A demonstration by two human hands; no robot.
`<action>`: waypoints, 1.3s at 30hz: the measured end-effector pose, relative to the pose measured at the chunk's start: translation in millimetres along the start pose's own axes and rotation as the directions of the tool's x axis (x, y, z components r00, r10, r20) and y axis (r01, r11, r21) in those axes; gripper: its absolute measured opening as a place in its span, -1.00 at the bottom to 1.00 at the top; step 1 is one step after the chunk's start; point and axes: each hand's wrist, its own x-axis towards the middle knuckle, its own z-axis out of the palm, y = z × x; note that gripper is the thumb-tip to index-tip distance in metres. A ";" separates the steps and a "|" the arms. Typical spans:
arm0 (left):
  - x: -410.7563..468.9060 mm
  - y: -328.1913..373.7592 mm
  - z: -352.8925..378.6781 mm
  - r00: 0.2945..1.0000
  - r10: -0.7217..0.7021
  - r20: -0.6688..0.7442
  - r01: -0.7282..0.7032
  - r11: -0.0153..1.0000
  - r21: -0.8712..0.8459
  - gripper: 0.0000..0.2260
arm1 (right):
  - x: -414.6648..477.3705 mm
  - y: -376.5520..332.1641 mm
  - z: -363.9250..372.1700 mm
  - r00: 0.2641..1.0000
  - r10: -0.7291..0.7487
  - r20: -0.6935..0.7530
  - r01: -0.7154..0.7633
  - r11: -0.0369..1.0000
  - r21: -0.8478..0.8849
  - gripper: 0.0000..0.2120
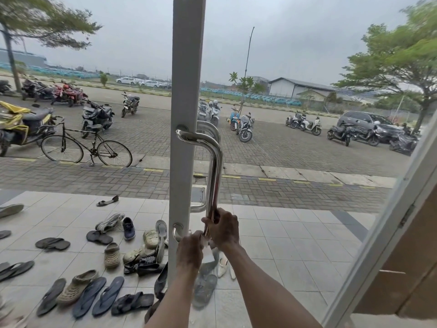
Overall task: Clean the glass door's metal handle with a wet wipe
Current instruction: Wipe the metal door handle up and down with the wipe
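Through our head camera we see one metal handle [214, 166] on the glass door's grey frame [184, 91]. Our right hand [223, 229] is wrapped closed around the handle's lower end. Just below it, our left hand [190, 250] pinches the white wet wipe [209, 253], fingers closed.

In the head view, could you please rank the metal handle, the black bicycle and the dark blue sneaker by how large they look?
1. Metal handle, tallest, though nearest the camera.
2. Black bicycle, nearly as long, much farther off.
3. Dark blue sneaker, clearly smallest.
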 end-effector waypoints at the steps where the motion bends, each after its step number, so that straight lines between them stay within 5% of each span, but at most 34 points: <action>1: 0.0 -7.8 1.4 0.999 0.035 -0.008 -0.033 0.994 0.106 -0.78 | 0.4 -0.4 -0.6 1.000 -0.004 0.002 0.004 1.000 -0.005 -0.76; 8: 17.6 -23.5 -8.2 0.996 0.035 0.079 -0.069 0.876 0.478 -0.75 | 2.2 -4.7 -4.0 1.000 0.012 0.021 -0.011 1.000 -0.019 -0.72; 17: 19.2 -6.3 -15.5 0.976 0.022 0.215 -0.087 0.951 0.296 -0.76 | 3.2 -8.1 -6.0 0.999 0.044 0.013 -0.043 0.998 -0.043 -0.73; 27: 38.1 -19.3 -16.9 0.980 -0.063 0.191 -0.009 0.936 0.353 -0.76 | 6.1 -14.7 -5.7 0.997 0.064 0.039 -0.062 0.997 -0.051 -0.73; 33: 23.2 -8.6 -11.0 0.971 0.036 0.235 -0.101 0.958 0.267 -0.81 | 2.8 -14.7 -6.3 0.996 0.079 0.051 -0.076 0.995 -0.070 -0.75; 39: 45.4 -38.3 -27.1 0.980 -0.031 0.194 -0.048 0.920 0.388 -0.74 | 2.8 -14.9 -5.2 0.994 0.089 0.064 -0.085 0.994 -0.065 -0.76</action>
